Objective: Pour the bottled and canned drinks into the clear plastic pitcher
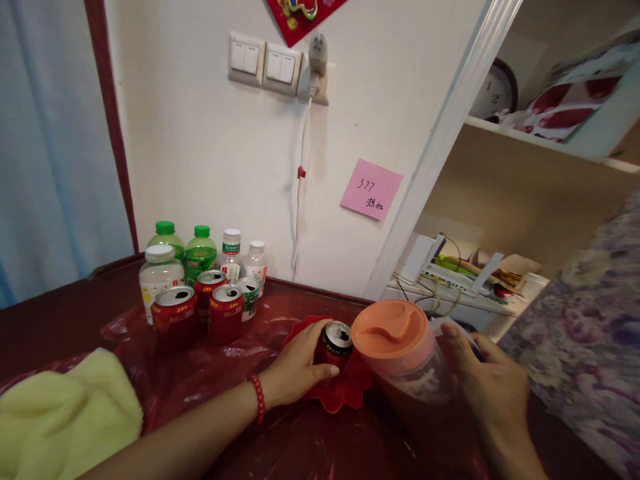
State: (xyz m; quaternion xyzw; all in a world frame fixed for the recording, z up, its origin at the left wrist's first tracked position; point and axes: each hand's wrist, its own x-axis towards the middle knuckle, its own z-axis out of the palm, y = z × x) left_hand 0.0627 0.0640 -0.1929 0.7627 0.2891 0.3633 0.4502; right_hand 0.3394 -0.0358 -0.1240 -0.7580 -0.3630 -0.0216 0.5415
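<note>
Near the far edge of the bench (295, 450), my left fingers (326, 371) clasp a can (337, 345) over the red dish (340, 398), apparently steadying it, my right fingers (454, 338) gripping a pitcher (407, 373).

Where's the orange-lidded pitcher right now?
In the head view, the pitcher is right of centre, held by the right hand, beside the can in the left hand.
</note>
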